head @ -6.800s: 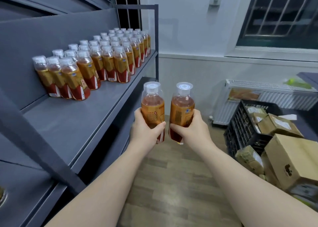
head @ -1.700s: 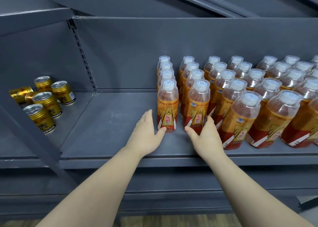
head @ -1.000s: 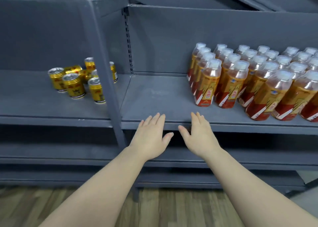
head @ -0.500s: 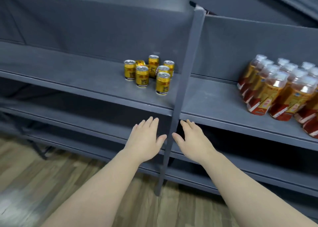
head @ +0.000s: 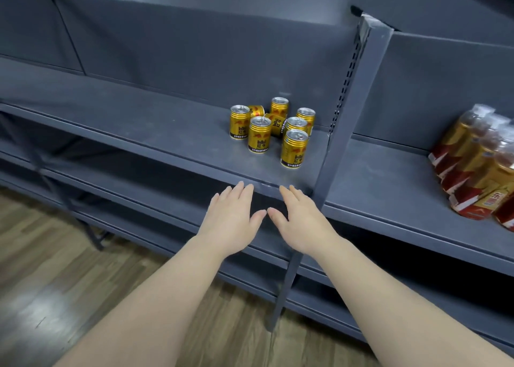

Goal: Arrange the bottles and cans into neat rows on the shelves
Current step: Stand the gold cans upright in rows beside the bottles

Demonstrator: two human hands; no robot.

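Several gold cans (head: 294, 149) stand in a loose cluster on the grey shelf (head: 155, 133), just left of the upright post; two more lie on their sides among them. Rows of orange-and-red bottles (head: 484, 171) stand on the shelf section at the far right, partly cut off by the frame edge. My left hand (head: 232, 219) and my right hand (head: 299, 220) hover side by side below the shelf's front edge, fingers straight, holding nothing, a short way in front of the cans.
A grey upright post (head: 345, 133) divides the two shelf sections. Lower shelves (head: 139, 199) run beneath, and a wooden floor (head: 50, 269) lies at the lower left. The shelf's long left stretch holds nothing visible.
The view has swung left from the bottles toward the cans, which now sit nearer and more central. Both hands, having let go of the bottles on the shelf, stay open and have moved left with the view.
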